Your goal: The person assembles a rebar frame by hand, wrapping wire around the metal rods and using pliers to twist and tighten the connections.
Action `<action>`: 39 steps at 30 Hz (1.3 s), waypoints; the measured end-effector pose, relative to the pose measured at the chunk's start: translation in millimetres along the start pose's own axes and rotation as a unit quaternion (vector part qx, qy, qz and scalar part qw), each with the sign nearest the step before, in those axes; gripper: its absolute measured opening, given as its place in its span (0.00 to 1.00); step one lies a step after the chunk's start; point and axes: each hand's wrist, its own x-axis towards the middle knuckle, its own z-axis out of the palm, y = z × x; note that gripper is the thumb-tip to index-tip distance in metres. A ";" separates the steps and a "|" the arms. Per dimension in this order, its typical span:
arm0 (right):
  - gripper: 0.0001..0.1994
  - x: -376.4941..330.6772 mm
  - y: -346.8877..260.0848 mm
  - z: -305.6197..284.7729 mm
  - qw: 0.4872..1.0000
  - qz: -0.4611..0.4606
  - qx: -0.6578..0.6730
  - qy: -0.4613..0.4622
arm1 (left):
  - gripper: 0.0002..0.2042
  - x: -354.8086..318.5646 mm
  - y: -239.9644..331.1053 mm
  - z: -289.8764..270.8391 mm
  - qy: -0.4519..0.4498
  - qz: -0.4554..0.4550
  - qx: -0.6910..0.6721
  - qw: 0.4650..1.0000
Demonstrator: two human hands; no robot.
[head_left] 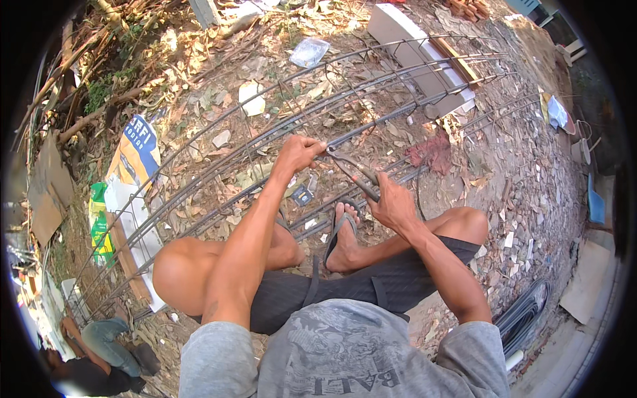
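A long cage of thin steel rebar (371,85), with stirrups spaced along it, stretches across the ground before me from lower left to upper right. My left hand (298,156) is closed at a near bar of the cage, its fingers curled where the bar passes under them. Any wire in those fingers is too small to make out. In my right hand (396,202) are pincers (352,166), gripped by their dark handles. The jaws point up and left and meet the bar just beside my left fingertips.
A pale block-like support (415,56) props the cage's far right end; a white board with brown wood (126,245) lies under the left end. Bags (136,149), leaves and rubble cover the ground. Coiled dark hose (527,312) lies at right. Another person (109,345) sits lower left.
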 end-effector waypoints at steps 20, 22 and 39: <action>0.19 4.3 -4.6 12.1 0.581 0.197 0.710 -0.346 | 0.24 -55.8 14.8 34.1 0.378 0.039 -0.157 0.912; 0.23 4.7 -8.6 9.4 0.598 0.200 0.696 -0.343 | 0.25 -79.8 2.3 58.1 0.350 0.008 -0.221 0.910; 0.19 -14.7 -11.6 30.5 0.537 0.221 0.725 -0.370 | 0.44 -61.4 -12.5 119.9 0.039 -0.088 -0.616 0.782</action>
